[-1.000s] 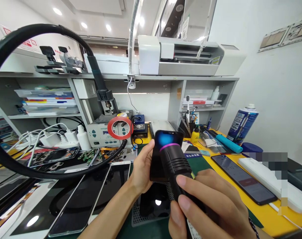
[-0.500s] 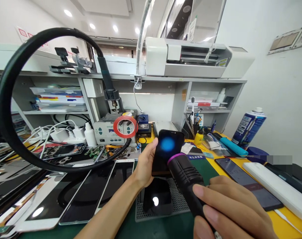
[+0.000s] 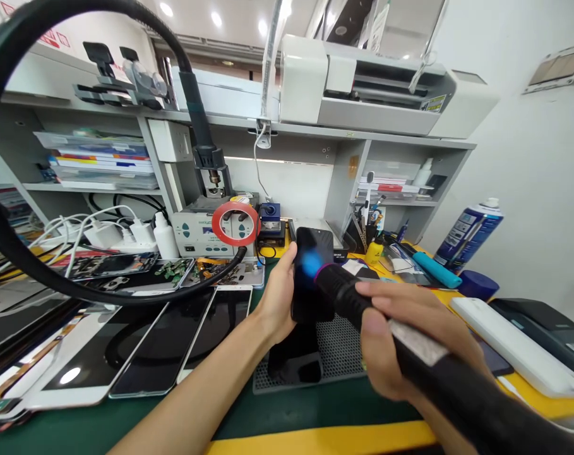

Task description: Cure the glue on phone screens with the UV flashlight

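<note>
My left hand [image 3: 276,302] grips a black smartphone [image 3: 312,297] by its left edge, holding it tilted up with the dark screen toward me. In my right hand [image 3: 410,335] is a black flashlight [image 3: 341,291] with a purple ring at its head. Its head is close to the phone, and a blue glow shows on the screen. Whether the flashlight touches the glass I cannot tell. Below the phone, a second dark glossy panel [image 3: 293,366] lies on a grey perforated mat [image 3: 348,354], which rests on a green work mat [image 3: 343,403].
Several phone screens [image 3: 158,354] lie at left under a looping black hose [image 3: 125,297]. A roll of red tape [image 3: 235,224] leans on a soldering station [image 3: 199,237]. To the right are a white bar-shaped device [image 3: 509,341], a teal roll [image 3: 436,270] and a spray can [image 3: 467,234].
My right hand has turned its grip, so the flashlight now slants lower from the right and its body shows behind the hand. The blue glow has shifted left on the screen.
</note>
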Tool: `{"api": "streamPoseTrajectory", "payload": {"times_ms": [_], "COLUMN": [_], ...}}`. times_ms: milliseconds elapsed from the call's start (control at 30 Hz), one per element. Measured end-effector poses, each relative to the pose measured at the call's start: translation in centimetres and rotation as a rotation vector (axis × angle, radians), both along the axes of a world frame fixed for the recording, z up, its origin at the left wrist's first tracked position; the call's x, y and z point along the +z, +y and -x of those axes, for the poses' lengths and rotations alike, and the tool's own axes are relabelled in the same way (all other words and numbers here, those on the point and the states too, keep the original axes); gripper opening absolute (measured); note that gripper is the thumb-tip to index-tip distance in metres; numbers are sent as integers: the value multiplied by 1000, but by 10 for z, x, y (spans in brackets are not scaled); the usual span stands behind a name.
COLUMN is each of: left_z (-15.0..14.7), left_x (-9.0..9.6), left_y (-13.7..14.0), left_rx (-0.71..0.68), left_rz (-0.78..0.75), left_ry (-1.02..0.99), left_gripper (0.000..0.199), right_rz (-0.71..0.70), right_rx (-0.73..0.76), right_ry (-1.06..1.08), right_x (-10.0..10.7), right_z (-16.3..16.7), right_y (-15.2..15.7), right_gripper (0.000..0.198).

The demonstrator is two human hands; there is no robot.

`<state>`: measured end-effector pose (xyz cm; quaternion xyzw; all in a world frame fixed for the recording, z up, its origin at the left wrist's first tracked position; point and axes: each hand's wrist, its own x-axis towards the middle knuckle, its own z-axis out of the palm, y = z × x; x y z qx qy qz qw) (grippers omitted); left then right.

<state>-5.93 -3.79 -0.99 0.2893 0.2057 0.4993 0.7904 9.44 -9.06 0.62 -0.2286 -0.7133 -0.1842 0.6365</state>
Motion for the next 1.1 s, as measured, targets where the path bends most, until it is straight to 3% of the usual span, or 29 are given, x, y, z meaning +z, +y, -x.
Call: {"api": "streamPoseTrajectory", "payload": {"times_ms": [133, 267, 400, 800, 1100], "left_z": [-1, -1, -4, -13, -12], "left_x": [-3, -6, -8, -8, -8], "left_y": [3, 3, 1, -7, -8], "left_rx": [-51, -217, -330, -363, -357], "left_rz": [72, 137, 176, 192, 232], "left_ry": [69, 115, 113, 159, 91], "left_gripper": [63, 65, 60, 58, 52], "right_rz": [68, 192, 261, 328, 368], "right_rx": [14, 19, 3, -43, 73], "right_ry": [290, 545, 584, 633, 745], "right_x": [-2, 1, 10, 11, 16], "right_z": [9, 8, -4, -14, -14], "right_y": [27, 48, 60, 67, 66], "right_gripper": [11, 19, 28, 28, 22]}}
